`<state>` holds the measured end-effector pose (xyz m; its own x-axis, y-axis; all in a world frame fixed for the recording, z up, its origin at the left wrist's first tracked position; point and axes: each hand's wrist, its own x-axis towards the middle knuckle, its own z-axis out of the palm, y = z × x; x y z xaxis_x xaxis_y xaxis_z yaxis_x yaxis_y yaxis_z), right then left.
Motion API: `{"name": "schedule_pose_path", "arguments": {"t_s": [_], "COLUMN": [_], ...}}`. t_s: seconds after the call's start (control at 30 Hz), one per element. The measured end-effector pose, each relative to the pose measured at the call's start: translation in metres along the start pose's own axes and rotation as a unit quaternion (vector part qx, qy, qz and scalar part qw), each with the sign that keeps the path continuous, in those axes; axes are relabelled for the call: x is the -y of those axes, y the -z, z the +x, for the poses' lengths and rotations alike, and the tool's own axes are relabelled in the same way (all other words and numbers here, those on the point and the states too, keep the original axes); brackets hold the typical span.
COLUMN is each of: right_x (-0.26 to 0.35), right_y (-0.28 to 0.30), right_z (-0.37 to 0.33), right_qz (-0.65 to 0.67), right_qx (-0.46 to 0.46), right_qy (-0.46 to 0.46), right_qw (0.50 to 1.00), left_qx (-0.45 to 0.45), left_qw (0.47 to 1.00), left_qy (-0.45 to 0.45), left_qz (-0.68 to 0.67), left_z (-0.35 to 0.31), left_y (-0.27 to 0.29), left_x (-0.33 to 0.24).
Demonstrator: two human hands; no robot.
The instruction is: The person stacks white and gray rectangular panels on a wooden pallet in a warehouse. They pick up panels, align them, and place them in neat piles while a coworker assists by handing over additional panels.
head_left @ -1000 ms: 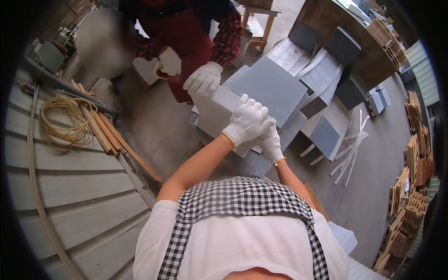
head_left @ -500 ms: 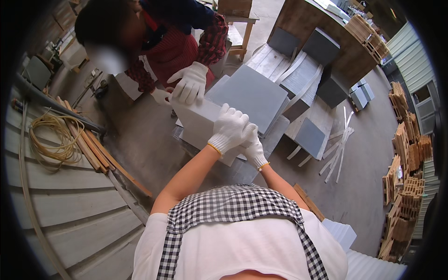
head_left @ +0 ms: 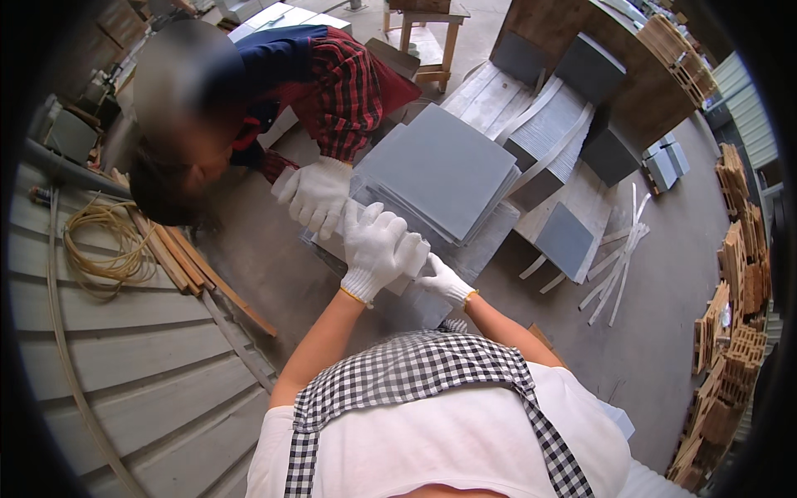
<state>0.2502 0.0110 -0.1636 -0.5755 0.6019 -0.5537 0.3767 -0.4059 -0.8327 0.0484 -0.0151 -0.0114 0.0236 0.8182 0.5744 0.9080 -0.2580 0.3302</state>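
Observation:
A pale grey slab (head_left: 418,259) stands nearly on edge in front of me, mostly covered by gloved hands. My left hand (head_left: 375,247), in a white knit glove, is closed over its upper edge. At the near right end, the gloved fingers of my right hand (head_left: 446,283) are bent against the slab; their tips are partly hidden. A co-worker's white-gloved hand (head_left: 320,197) grips the same slab farther left. Just beyond lies a stack of flat grey slabs (head_left: 440,162), close to my left hand but apart from it.
The co-worker (head_left: 340,91) leans in from the far left. More dark slabs (head_left: 564,241) and a strapped bundle (head_left: 552,137) sit on pallets to the right. White straps (head_left: 618,266) lie on the floor. Wooden strips (head_left: 178,257) and a coiled hose (head_left: 104,249) are at left.
The slab has tipped from showing its broad face to nearly edge-on. My left hand moved left and nearer; my right hand separated from it. The co-worker bent lower.

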Motion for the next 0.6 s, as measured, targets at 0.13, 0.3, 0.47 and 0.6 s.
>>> {"name": "schedule_pose_path", "arguments": {"t_s": [0.13, 0.3, 0.47, 0.6], "right_x": [-0.049, -0.063, -0.106, -0.092], "right_y": [0.008, -0.001, -0.013, -0.016], "right_z": [0.035, 0.067, 0.121, 0.129], "right_qz": [0.329, 0.385, 0.539, 0.631], "right_qx": [0.068, 0.138, 0.158, 0.15], "right_qy": [-0.246, -0.297, -0.339, -0.382], "right_qw": [0.909, 0.863, 0.755, 0.658], "left_qx": [-0.018, 0.006, 0.014, 0.032], "left_qw": [1.0, 1.0, 0.999, 0.998], "left_qy": [0.004, 0.015, 0.015, 0.04], "left_qz": [0.023, 0.023, 0.028, 0.045], "left_z": [-0.004, -0.004, -0.001, -0.006], "left_y": [-0.006, -0.009, -0.008, -0.002], "left_x": [0.004, 0.002, 0.001, 0.0]}}
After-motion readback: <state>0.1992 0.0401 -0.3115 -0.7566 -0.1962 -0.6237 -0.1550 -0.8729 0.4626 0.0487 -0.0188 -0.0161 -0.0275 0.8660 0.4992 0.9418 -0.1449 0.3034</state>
